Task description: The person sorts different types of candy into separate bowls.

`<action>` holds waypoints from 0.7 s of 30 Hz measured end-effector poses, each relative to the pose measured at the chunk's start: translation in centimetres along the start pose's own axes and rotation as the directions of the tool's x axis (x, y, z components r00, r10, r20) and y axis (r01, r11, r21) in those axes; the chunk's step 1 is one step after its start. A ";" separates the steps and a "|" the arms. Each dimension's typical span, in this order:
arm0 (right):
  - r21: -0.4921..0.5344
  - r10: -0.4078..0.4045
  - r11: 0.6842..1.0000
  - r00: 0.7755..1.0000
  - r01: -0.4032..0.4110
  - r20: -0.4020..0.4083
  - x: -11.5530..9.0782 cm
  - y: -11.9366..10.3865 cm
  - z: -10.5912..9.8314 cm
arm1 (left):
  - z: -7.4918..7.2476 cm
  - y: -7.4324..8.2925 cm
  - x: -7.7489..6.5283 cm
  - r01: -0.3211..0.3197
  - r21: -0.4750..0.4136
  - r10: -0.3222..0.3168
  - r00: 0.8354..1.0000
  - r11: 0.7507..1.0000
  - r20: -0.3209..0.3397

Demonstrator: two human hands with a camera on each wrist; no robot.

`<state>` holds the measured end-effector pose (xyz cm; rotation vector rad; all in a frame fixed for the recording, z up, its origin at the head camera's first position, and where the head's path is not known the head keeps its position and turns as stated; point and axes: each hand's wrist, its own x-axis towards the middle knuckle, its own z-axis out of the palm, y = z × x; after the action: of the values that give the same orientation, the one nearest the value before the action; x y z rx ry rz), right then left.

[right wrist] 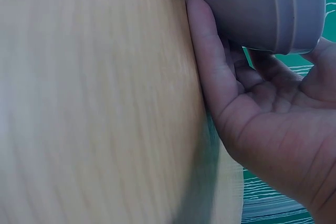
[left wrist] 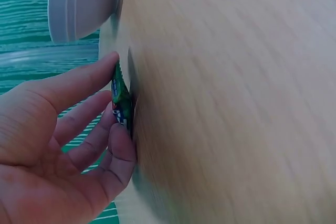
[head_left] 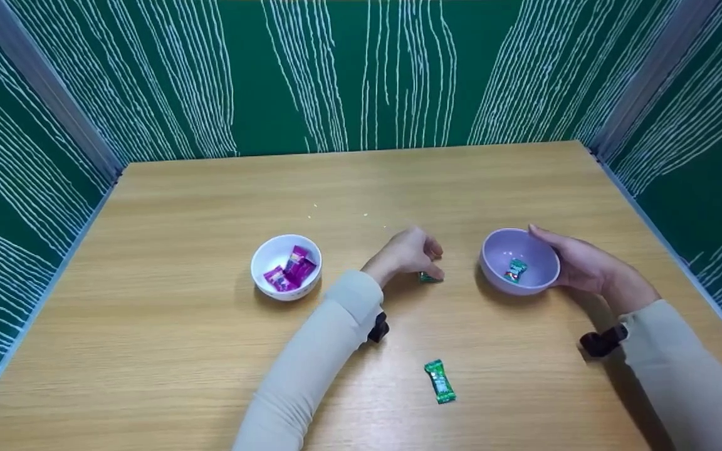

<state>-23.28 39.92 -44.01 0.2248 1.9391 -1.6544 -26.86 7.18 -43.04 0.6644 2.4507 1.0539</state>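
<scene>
My left hand (head_left: 406,254) pinches a green-wrapped candy (head_left: 427,277) at the table surface. In the left wrist view the candy (left wrist: 121,100) has its two ends between the thumb and the fingers. A purple bowl (head_left: 496,263) stands upright to the right, with one green-wrapped candy (head_left: 515,270) inside. Holding that bowl by its right side is my right hand (head_left: 590,266), thumb at the rim. The right wrist view shows the fingers against the bowl's outer wall (right wrist: 241,9). Another green-wrapped candy (head_left: 440,381) lies nearer the front of the table.
A white bowl (head_left: 259,266) with several magenta-wrapped candies (head_left: 290,269) stands left of my left forearm. Tiny pale crumbs (head_left: 365,215) dot the wooden table (head_left: 167,250) farther back. Green panels with white streaks (head_left: 348,75) border the table at the back and sides.
</scene>
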 end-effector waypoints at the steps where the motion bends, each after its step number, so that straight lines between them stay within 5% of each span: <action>1: -0.002 0.001 1.000 1.000 -0.001 0.002 0.0 0.0 0.0 | 0.1 0.0 0.0 0.001 0.021 -0.001 1.000 1.000 -0.002; 5: -0.015 0.007 1.000 1.000 -0.007 0.009 0.0 -0.1 0.0 | 0.2 0.1 -0.1 0.012 0.101 -0.011 1.000 0.995 -0.013; 10: -0.018 0.010 1.000 1.000 -0.010 0.005 0.0 -0.2 0.1 | 0.1 0.0 -0.2 0.044 0.098 -0.041 0.999 0.994 -0.031; 16: 0.000 0.016 1.000 1.000 -0.016 0.000 -0.1 -0.1 0.1 | -0.1 -0.5 -0.4 0.064 -0.009 -0.064 0.998 0.998 -0.019; 21: 0.031 0.002 1.000 1.000 -0.003 0.011 -0.2 -0.1 0.0 | -0.5 -0.9 -0.5 0.060 -0.183 -0.057 0.998 0.981 0.019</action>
<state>-23.12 39.93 -43.81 0.2300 1.9056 -1.6822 -26.92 6.04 -43.35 0.5353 2.3110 1.2289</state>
